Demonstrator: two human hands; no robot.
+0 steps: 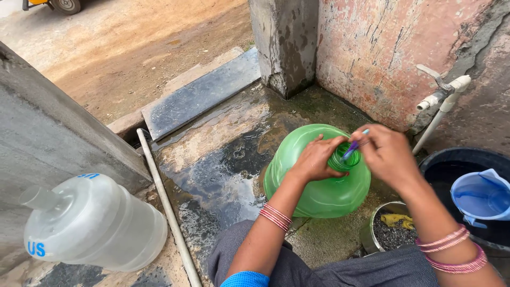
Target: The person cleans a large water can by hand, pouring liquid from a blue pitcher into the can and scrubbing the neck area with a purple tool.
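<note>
Your left hand (314,158) is closed around the ribbed neck of the green jug (317,172), a round, translucent plastic vessel standing on the wet concrete floor (223,154) at the centre right of the frame. Your right hand (388,154) pinches a thin purple-and-blue brush (353,146), fingers shut on its handle; its lower end dips into the jug's mouth, and the bristles are hidden inside. At lower left lies a clear, ribbed plastic bottle (95,223) on its side, smooth and cloudy. A white pipe (166,204) runs along the floor beside it. At the right edge a black tub (467,175), cut off by the frame, holds a blue plastic mug (481,196). Below the jug sits a metal bowl (372,234) of dark grit with a yellow scrap, partly hidden by your arm. A white tap (443,87) juts from the flaking pink wall (382,53) at upper right.
</note>
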